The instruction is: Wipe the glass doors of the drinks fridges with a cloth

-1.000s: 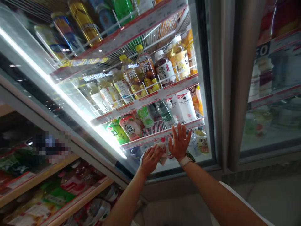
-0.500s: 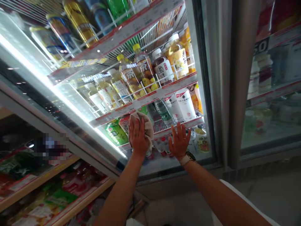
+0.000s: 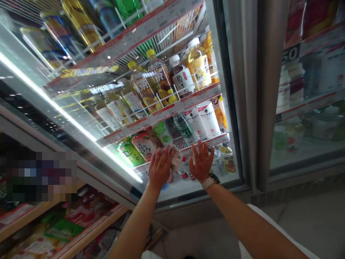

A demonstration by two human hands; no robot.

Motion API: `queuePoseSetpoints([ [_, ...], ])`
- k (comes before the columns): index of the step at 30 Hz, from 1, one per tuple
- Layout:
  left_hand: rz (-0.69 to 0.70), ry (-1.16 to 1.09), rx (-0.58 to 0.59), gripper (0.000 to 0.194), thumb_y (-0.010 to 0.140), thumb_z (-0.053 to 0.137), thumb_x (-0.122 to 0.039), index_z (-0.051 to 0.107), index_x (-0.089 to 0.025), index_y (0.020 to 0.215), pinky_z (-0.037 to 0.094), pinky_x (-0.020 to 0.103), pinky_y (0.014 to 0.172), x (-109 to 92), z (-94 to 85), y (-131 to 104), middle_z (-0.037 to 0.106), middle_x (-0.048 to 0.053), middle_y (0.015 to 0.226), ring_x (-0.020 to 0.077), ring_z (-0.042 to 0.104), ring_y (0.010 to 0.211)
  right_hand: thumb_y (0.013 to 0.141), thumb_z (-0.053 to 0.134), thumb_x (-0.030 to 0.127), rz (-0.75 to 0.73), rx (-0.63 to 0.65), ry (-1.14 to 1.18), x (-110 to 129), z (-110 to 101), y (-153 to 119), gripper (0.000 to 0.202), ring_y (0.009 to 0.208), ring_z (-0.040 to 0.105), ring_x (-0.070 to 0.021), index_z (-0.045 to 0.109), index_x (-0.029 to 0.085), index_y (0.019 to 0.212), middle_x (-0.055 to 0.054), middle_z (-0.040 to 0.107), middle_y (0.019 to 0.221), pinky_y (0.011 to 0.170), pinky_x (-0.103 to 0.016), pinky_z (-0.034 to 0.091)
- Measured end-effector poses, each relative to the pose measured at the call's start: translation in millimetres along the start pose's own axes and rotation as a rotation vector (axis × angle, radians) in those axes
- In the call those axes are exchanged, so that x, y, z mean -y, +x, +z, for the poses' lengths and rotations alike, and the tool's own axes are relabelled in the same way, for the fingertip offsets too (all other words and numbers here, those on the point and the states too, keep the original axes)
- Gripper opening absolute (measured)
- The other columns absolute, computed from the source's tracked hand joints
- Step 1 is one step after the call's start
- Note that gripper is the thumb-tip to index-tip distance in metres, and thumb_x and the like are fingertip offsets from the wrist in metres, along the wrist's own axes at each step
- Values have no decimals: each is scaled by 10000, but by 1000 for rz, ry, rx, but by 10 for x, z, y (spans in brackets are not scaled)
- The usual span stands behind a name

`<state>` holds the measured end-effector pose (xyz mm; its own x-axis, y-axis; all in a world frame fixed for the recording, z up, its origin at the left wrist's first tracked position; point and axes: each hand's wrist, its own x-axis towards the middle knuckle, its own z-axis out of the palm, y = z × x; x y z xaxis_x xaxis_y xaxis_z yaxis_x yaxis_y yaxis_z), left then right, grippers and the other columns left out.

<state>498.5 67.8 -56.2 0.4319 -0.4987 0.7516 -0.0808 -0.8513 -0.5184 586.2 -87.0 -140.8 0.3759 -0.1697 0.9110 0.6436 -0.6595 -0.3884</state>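
Note:
A pale cloth [image 3: 176, 158] lies under my left hand [image 3: 159, 169], which presses it against the glass door [image 3: 185, 191] of a lit drinks cooler. The cloth sticks out to the right of the fingers; the part beneath the palm is hidden. My right hand [image 3: 201, 162], with a watch [image 3: 211, 181] on its wrist, rests flat on the glass a little to the right, fingers spread and holding nothing. Behind the glass, near the hands, are a red drink carton [image 3: 145, 145], a green carton [image 3: 129, 153] and a green-labelled bottle [image 3: 184, 128].
Wire shelves behind the glass carry several bottles [image 3: 183, 77] and cans [image 3: 58, 34]. A metal door frame [image 3: 249, 93] divides this door from another cooler section on the right. At lower left stands a wooden-edged shelf [image 3: 88, 235] with packaged goods. Grey floor [image 3: 304, 219] shows below.
My left hand has slid the cloth downward on the glass, uncovering the red carton. My right hand stays spread in about the same place. The view has shifted slightly.

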Motion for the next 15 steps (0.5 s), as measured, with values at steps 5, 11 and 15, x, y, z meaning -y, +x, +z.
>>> queuePoseSetpoints([
  [5, -299, 7, -165, 621, 904, 403, -142, 300, -207, 1513, 171, 495, 1229, 177, -106, 514, 280, 66, 1590, 256, 124, 1496, 913, 427, 310, 7, 11, 23, -10, -9, -8, 528, 1452, 296, -281, 471, 245, 1434, -103, 489, 1474, 1185, -549, 136],
  [11, -110, 2, -84, 599, 906, 401, -184, 337, -183, 1501, 268, 453, 1192, -111, 47, 144, 418, 110, 1521, 268, 193, 1482, 922, 419, 288, -18, -51, 42, 21, -46, 40, 547, 1458, 286, -272, 424, 231, 1466, -109, 470, 1487, 1183, -530, 161],
  [15, -29, 1, 61, 606, 884, 527, -295, 410, -189, 1469, 261, 444, 1190, -219, 46, -224, 476, 123, 1478, 300, 207, 1477, 915, 443, 272, -41, -58, 45, -6, -51, 36, 564, 1464, 273, -271, 405, 239, 1477, -112, 459, 1497, 1186, -532, 148],
])
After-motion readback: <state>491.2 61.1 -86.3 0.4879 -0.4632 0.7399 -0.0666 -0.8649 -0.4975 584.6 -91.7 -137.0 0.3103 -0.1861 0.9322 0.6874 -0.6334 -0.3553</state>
